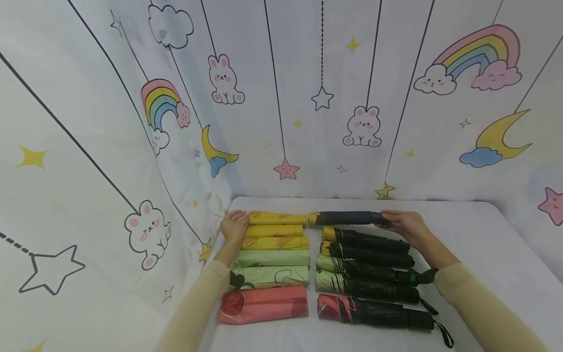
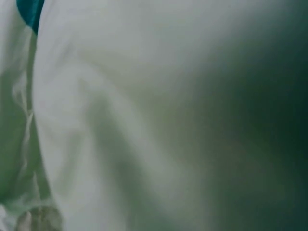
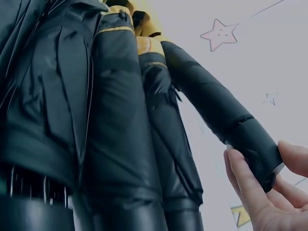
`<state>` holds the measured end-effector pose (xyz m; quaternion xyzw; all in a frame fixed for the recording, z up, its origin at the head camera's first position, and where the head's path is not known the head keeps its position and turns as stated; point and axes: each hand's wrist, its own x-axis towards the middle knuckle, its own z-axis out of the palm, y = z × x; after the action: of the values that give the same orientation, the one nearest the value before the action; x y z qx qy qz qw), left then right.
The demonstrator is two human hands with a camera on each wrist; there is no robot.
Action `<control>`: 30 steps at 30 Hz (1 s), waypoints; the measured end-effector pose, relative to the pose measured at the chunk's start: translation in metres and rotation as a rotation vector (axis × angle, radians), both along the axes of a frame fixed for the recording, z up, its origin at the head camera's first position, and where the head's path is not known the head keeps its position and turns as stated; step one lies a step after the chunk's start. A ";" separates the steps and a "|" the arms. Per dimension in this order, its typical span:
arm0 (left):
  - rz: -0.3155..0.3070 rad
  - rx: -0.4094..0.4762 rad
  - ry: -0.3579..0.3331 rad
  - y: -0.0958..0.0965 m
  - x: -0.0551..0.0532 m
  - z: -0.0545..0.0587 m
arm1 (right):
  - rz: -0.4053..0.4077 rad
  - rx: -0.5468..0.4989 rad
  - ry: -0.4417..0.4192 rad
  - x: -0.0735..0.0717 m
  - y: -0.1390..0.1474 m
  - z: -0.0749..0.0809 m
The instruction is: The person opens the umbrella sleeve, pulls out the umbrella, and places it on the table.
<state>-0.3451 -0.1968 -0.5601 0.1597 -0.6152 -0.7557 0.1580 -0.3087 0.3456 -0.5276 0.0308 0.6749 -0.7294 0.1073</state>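
At the far end of two columns, my left hand [image 1: 234,226] holds the left end of a yellow umbrella sleeve [image 1: 277,218] with an orange-slice print. My right hand [image 1: 403,222] pinches the handle end of a folded umbrella [image 1: 345,218], dark with a yellow tip, between thumb and fingers [image 3: 243,180]. In the right wrist view this umbrella [image 3: 211,98] angles away from the others. Sleeve and umbrella lie end to end, a small gap between them. Blurred pale cloth fills most of the left wrist view, which hides the left hand.
Nearer on the left lie yellow sleeves [image 1: 274,243], green sleeves [image 1: 272,258] and a red watermelon sleeve [image 1: 268,304]. Beside them are several folded umbrellas [image 1: 374,286], including a red-tipped one [image 1: 378,313] with a wrist strap. Printed white cloth [image 1: 264,122] walls the white table [image 1: 466,220].
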 end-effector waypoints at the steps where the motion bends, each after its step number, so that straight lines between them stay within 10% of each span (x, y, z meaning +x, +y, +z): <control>1: -0.009 -0.001 -0.001 -0.001 0.001 0.000 | 0.002 0.009 -0.002 0.001 0.002 0.000; 15: -0.037 -0.010 -0.026 -0.004 0.003 -0.001 | 0.023 0.003 -0.053 0.006 0.030 -0.013; 30: -0.031 -0.078 -0.054 -0.010 0.007 -0.004 | 0.106 0.464 -0.020 0.014 0.036 -0.026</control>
<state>-0.3386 -0.2066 -0.5638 0.1641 -0.6506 -0.7289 0.1360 -0.2951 0.3820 -0.5539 0.0264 0.8240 -0.5479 0.1421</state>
